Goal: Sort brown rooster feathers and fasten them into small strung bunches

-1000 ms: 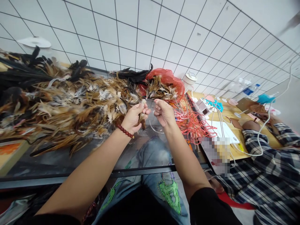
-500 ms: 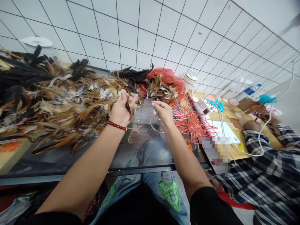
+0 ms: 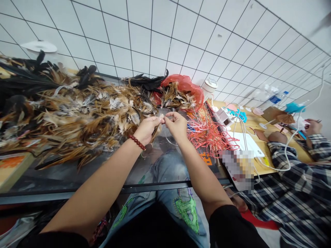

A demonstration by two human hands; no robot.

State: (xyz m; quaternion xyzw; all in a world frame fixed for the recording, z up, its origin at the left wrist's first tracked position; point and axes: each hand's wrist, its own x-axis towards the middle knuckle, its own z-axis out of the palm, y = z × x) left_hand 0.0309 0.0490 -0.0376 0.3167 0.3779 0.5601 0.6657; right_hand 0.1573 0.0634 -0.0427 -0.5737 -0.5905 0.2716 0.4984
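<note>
My left hand (image 3: 149,129), with a beaded bracelet (image 3: 138,142) at the wrist, is closed in a pinch on a brown feather (image 3: 157,132), whose end shows below the fingers. My right hand (image 3: 177,124) is also pinched, its fingertips meeting those of the left; whatever sits between them is too small to make out. Beneath the right hand a thin clear strand (image 3: 170,140) curves over the dark glossy tabletop (image 3: 157,151). A large heap of brown feathers (image 3: 85,117) lies right beside my left hand.
Behind my hands, a red plastic bag (image 3: 190,86) holds more feathers. Tangled red cords (image 3: 210,132) lie to the right, near a white lidded container (image 3: 210,86) and a charger with cables (image 3: 223,116). A phone (image 3: 234,172) sits at the edge. A co-worker in a checked sleeve (image 3: 287,162) works farther right.
My left hand has moved right with the feather and turned inward. My right hand has shifted slightly left, and the fingertips, apart before, now meet. The co-worker's far hand has moved right.
</note>
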